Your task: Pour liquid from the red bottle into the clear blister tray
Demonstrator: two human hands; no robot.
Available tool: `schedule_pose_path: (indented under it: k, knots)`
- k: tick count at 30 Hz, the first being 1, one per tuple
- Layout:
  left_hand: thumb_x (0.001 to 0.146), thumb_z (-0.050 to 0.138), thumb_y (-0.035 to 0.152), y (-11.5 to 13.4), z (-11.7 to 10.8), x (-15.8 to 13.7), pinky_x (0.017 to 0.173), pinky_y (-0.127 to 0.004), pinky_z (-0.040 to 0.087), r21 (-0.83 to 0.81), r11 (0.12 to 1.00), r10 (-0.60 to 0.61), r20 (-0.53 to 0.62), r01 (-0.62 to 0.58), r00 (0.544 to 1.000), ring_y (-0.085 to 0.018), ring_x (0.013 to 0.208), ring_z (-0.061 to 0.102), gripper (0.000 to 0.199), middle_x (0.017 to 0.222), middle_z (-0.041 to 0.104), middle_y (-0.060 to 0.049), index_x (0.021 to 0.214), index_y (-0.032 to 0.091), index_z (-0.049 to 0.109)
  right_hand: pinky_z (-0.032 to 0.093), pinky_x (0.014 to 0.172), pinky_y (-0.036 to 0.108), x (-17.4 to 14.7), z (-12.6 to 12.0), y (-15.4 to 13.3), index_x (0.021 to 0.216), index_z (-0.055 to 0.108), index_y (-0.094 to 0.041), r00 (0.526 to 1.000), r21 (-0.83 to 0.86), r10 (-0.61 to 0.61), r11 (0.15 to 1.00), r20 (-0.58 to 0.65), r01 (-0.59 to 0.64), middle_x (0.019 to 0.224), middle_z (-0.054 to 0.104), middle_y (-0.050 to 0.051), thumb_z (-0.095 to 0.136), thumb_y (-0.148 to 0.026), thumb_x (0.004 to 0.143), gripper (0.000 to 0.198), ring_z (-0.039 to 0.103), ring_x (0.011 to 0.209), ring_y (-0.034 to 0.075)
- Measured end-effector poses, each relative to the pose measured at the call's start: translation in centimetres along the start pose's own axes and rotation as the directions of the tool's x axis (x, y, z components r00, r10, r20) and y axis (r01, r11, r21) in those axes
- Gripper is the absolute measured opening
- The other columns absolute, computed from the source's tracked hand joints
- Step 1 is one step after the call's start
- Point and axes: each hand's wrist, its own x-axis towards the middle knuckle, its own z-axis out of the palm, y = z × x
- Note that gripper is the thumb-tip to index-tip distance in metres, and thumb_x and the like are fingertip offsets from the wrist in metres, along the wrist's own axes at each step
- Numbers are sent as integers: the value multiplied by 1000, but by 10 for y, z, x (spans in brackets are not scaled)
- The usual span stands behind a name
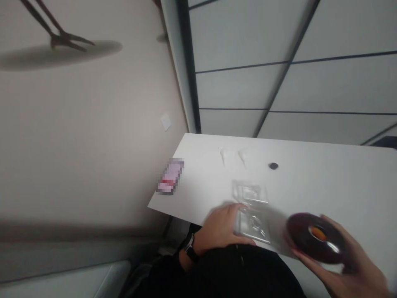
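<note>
A clear plastic disc case [252,211] lies open on the white table [325,182] near its front edge. My left hand [221,229] rests flat on the near left part of the case, a dark watch on its wrist. My right hand [344,258] holds a dark disc [314,238] with an orange centre just to the right of the case, a little above the table edge. The view is tilted and blurred.
A blurred pink and white card or phone [170,177] lies at the table's left corner. A small dark round thing [273,166] and two small white scraps [232,155] sit farther back. A beige wall is at left, grey panels behind.
</note>
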Motion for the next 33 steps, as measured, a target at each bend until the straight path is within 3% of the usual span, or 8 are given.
schedule_pose_path:
  k: [5,15,21,27,33]
  knots:
    - [79,92,57,2,-6,5,115,-53,52,-2,1000,15,-12,-15,1000,-37,134,66,87,145,67,-15,147,22,52,65,97,50,31,-7,-20,150,57,-22,960,-108,-237,961,151,254,131,75,14,83,-44,92,68,76,114,35]
    - [82,91,52,-1,-3,5,113,-54,53,31,997,65,-25,-64,998,-37,134,65,84,146,65,-16,147,22,48,68,89,50,42,-10,-25,159,48,-22,896,-183,-349,896,274,405,131,72,19,73,-41,100,66,74,114,35]
    - [78,89,66,-1,-3,4,114,-53,53,13,999,47,-9,-46,999,-37,133,66,91,145,67,-15,148,23,50,66,89,49,38,-10,-19,162,46,-21,893,-208,-354,885,279,416,131,71,19,69,-39,102,66,74,111,35]
    - [74,90,70,0,-3,2,117,-51,50,-12,1000,15,-13,-15,1000,-36,133,66,96,147,67,-14,148,23,52,64,87,47,27,-8,5,161,50,-24,897,-182,-346,897,275,402,134,72,14,66,-44,103,64,76,107,35]
    - [71,89,75,-5,4,1,116,-49,51,-20,1000,16,-24,-17,1000,-34,131,67,100,145,68,-11,149,24,53,59,97,62,10,-5,36,159,53,-30,921,-130,-267,941,283,313,140,71,13,69,-43,99,63,73,116,44]
